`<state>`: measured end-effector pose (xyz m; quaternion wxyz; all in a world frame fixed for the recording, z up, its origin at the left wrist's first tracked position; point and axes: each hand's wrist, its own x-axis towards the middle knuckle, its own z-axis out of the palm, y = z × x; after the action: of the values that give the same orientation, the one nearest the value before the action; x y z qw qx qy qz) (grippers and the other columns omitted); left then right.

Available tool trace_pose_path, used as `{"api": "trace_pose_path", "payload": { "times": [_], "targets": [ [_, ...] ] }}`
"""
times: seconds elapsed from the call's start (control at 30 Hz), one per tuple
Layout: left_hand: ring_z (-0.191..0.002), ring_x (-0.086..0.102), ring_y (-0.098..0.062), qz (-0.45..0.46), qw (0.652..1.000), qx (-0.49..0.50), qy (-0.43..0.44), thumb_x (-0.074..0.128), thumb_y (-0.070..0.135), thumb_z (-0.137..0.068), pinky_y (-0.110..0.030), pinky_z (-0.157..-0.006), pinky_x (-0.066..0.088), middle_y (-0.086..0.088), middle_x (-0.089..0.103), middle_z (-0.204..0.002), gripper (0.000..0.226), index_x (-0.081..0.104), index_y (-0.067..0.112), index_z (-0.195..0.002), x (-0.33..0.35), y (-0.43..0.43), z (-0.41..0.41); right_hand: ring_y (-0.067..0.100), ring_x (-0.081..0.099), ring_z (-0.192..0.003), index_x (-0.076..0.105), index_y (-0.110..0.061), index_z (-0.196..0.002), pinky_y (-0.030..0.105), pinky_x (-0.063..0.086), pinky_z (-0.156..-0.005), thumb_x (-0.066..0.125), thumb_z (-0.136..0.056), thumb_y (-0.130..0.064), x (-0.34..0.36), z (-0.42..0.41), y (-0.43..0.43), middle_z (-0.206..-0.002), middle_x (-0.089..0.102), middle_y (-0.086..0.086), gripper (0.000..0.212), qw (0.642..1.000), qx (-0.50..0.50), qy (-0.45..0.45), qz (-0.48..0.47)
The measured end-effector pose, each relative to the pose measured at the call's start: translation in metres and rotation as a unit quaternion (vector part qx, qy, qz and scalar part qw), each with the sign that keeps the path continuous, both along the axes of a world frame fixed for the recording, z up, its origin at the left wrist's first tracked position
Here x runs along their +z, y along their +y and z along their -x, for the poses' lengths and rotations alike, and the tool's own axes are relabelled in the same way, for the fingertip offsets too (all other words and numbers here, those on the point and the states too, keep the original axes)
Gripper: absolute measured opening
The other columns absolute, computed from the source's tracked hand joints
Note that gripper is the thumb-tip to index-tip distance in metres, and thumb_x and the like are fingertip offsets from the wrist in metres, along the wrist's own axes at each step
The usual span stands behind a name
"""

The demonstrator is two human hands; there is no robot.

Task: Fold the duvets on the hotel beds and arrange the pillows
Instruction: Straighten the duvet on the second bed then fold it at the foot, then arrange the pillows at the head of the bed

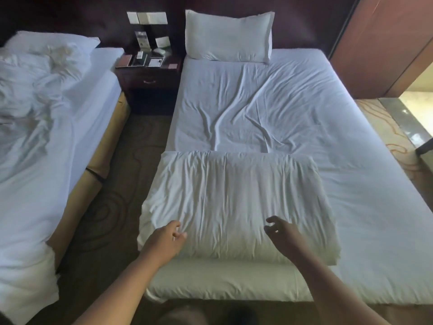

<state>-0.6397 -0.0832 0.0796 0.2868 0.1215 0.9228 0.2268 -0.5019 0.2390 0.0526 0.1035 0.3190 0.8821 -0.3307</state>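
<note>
A folded white duvet (234, 202) lies in a thick rectangle at the foot of the right bed (304, 109). My left hand (164, 240) hovers at its near left corner, fingers loosely curled and holding nothing. Over the duvet's near right part my right hand (281, 233) is open with fingers spread. One white pillow (228, 35) stands upright against the dark headboard. On the left bed (89, 118) a crumpled duvet (28, 95) lies unfolded, with a pillow (51, 41) at its head.
A dark nightstand (150, 76) with cards and small items stands between the beds. A patterned carpet aisle (117, 184) runs between them. A wooden wall panel (379, 43) and a glossy floor (412, 120) lie to the right.
</note>
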Motion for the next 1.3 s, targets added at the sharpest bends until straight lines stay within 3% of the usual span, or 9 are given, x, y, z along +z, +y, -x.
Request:
{"api": "trace_pose_path", "payload": {
  "times": [0.13,0.27,0.47,0.6,0.73,0.83,1.07,1.2,1.3],
  "targets": [
    [-0.085,0.064,-0.013,-0.053,0.998,0.022,0.021,0.058,0.029,-0.093,-0.03,-0.077,0.053,0.01,0.066,-0.091,0.006,0.063,0.029,-0.097,0.026,-0.045,-0.018,0.014,0.068,-0.087,0.067,-0.023,-0.115,0.023,0.045,-0.063,0.056,-0.096,-0.033,0.032,-0.013,-0.063,-0.1,0.075,-0.002,0.024,1.0,-0.018,0.019,0.017],
    [-0.072,0.067,-0.011,-0.099,0.994,0.039,0.005,0.06,0.025,-0.092,-0.029,-0.07,0.052,0.001,0.071,-0.076,0.013,0.064,0.024,-0.08,0.023,-0.112,-0.02,0.015,0.07,-0.082,0.067,-0.025,-0.102,0.036,0.057,-0.076,0.06,-0.095,-0.026,0.029,-0.027,-0.134,-0.091,0.074,-0.001,0.01,0.999,-0.025,0.028,0.035],
    [-0.061,0.068,-0.013,-0.148,0.985,0.068,-0.057,0.055,0.021,-0.096,-0.024,-0.062,0.054,0.003,0.074,-0.077,0.016,0.068,0.022,-0.085,0.019,-0.265,0.001,0.018,0.07,-0.067,0.066,-0.022,-0.081,0.05,0.059,-0.073,0.062,-0.096,-0.011,0.011,-0.038,-0.274,-0.075,0.072,0.003,0.019,0.986,-0.14,0.04,0.081],
    [-0.064,0.069,-0.01,-0.115,0.988,0.076,-0.066,0.054,0.026,-0.096,-0.029,-0.067,0.057,0.002,0.072,-0.073,0.017,0.066,0.025,-0.084,0.019,-0.363,0.034,0.018,0.068,-0.057,0.07,-0.007,-0.078,0.041,0.056,-0.066,0.061,-0.094,-0.004,0.019,-0.011,-0.369,-0.064,0.072,0.008,0.019,0.974,-0.181,0.046,0.126],
    [-0.064,0.07,-0.012,-0.091,0.986,0.074,-0.116,0.054,0.027,-0.095,-0.032,-0.068,0.057,0.001,0.072,-0.073,0.019,0.067,0.021,-0.083,0.015,-0.418,0.076,0.006,0.061,-0.048,0.071,-0.004,-0.067,0.027,0.046,-0.056,0.063,-0.09,-0.006,0.017,0.023,-0.421,-0.06,0.072,0.006,0.024,0.976,-0.175,0.007,0.129],
    [-0.069,0.07,-0.013,-0.075,0.986,0.054,-0.137,0.053,0.033,-0.096,-0.029,-0.07,0.056,0.0,0.072,-0.077,0.021,0.065,0.019,-0.086,0.01,-0.441,0.117,0.003,0.049,-0.038,0.066,-0.008,-0.056,0.027,0.038,-0.049,0.066,-0.087,-0.006,-0.003,0.043,-0.441,-0.047,0.063,0.002,0.031,0.975,-0.177,-0.042,0.126],
    [-0.071,0.07,-0.019,-0.05,0.978,0.126,-0.161,0.053,0.025,-0.098,-0.029,-0.068,0.058,-0.007,0.071,-0.079,0.019,0.065,0.014,-0.089,-0.019,-0.467,0.232,0.022,0.056,-0.044,0.062,0.005,-0.086,0.025,0.039,-0.052,0.056,-0.096,-0.003,-0.043,0.149,-0.45,-0.059,0.063,0.011,0.015,0.924,-0.268,-0.11,0.251],
    [-0.074,0.07,-0.02,-0.002,0.978,0.124,-0.169,0.05,0.031,-0.1,-0.031,-0.073,0.057,-0.008,0.071,-0.079,0.027,0.064,0.012,-0.087,-0.035,-0.478,0.305,0.021,0.058,-0.054,0.06,-0.006,-0.082,0.025,0.042,-0.054,0.054,-0.094,-0.006,-0.041,0.243,-0.447,-0.066,0.063,0.011,0.013,0.908,-0.284,-0.101,0.293],
    [-0.071,0.068,-0.021,0.011,0.977,0.129,-0.169,0.051,0.027,-0.099,-0.025,-0.062,0.05,-0.009,0.07,-0.076,0.026,0.063,0.011,-0.082,-0.034,-0.484,0.365,0.025,0.062,-0.063,0.064,-0.004,-0.086,0.03,0.047,-0.061,0.053,-0.096,-0.007,-0.03,0.321,-0.433,-0.071,0.066,0.013,0.015,0.907,-0.298,-0.068,0.291]
  ]
}}
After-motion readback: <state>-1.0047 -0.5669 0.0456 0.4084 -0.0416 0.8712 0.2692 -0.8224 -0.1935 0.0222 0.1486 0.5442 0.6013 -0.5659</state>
